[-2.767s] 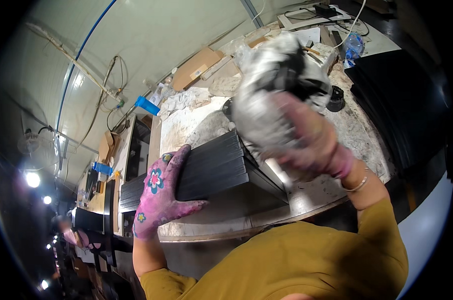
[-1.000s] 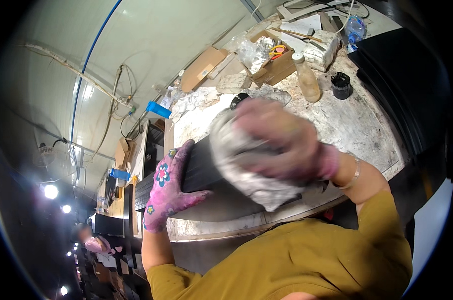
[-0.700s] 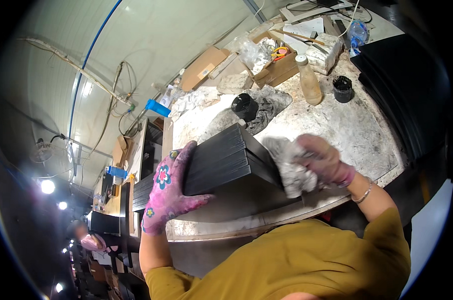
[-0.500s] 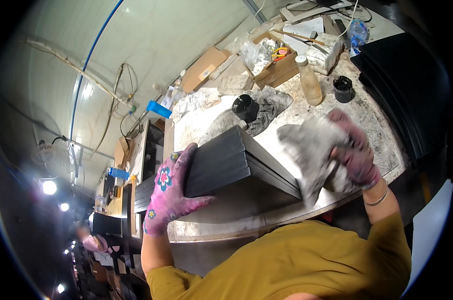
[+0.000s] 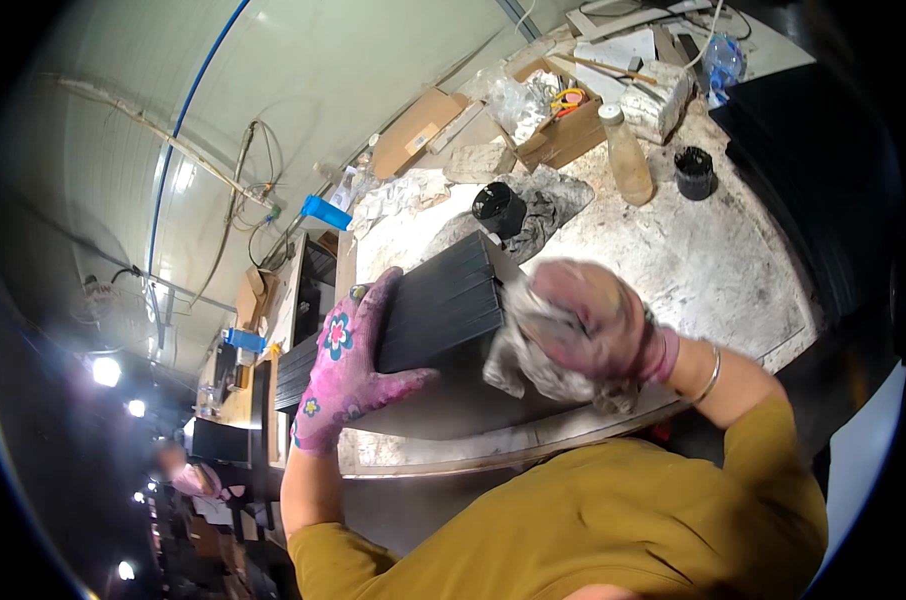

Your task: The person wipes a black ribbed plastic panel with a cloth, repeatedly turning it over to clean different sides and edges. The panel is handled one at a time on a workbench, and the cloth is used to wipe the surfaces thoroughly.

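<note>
My left hand (image 5: 348,370), in a pink flowered glove, grips a thick stack of black panels (image 5: 443,300) by its left part. The thumb lies over the near face and the fingers reach over the layered edge. The stack is tilted over the worktable, with one corner toward the middle. My right hand (image 5: 593,320), in a stained pink glove and slightly blurred, clutches a crumpled grey-white rag (image 5: 538,360). The rag presses against the right side of the stack and hides part of that side.
Two black pots (image 5: 499,208) (image 5: 694,174) and a cloudy bottle (image 5: 627,160) stand on the stained worktable (image 5: 713,270). A dark cloth (image 5: 553,210) lies beside one pot. Behind is a cardboard box (image 5: 563,140) with scissors. More black panels (image 5: 823,170) are piled at right. A person (image 5: 198,478) sits far left.
My right hand has swung left with the rag, from beyond the stack's right end onto its side near the corner. My left hand keeps its hold on the stack.
</note>
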Demonstrator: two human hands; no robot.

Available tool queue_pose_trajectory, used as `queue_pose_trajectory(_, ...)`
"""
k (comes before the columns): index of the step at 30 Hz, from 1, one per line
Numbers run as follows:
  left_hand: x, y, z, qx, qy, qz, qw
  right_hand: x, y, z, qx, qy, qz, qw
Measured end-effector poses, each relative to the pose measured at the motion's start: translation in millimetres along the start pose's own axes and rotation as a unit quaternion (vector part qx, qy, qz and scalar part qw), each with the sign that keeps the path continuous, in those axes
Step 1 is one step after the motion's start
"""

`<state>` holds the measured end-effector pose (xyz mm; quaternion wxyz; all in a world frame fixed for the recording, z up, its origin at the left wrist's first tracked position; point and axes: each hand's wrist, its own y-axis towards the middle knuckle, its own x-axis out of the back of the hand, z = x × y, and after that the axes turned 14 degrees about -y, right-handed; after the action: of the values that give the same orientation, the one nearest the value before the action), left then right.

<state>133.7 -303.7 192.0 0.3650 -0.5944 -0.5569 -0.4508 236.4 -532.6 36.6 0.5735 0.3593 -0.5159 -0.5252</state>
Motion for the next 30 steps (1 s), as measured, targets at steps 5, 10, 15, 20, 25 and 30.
queue_pose_trajectory(5, -0.3, 1.5, 9.9, 0.004, -0.003, 0.013, 1.0, -0.9, 68.2, 2.1, 0.002, 0.034, 0.022, 0.999)
queue_pose_trajectory(10, 1.3, 5.2, 3.9, -0.004, 0.004, -0.001, 1.0, -41.1, -119.4, 5.8, -0.205, -0.111, 0.018, 0.972)
queue_pose_trajectory(15, -1.5, -2.3, 11.4, -0.008, 0.001, 0.003, 1.0, -27.0, -40.6, -4.2, -0.016, -0.048, -0.019, 0.999)
queue_pose_trajectory(20, -3.2, -5.2, 8.5, -0.018, -0.013, 0.009, 1.0, -24.5, 25.5, 5.1, -0.021, 0.076, -0.079, 0.994)
queue_pose_trajectory(25, -0.5, -5.6, -1.6, 0.031, 0.011, 0.01, 0.999, -29.4, -113.6, 9.1, -0.137, -0.055, 0.021, 0.989)
queue_pose_trajectory(30, -3.1, -2.9, 5.4, -0.021, -0.013, 0.002, 1.0, -1.5, 11.6, 12.3, -0.015, 0.082, 0.002, 0.997)
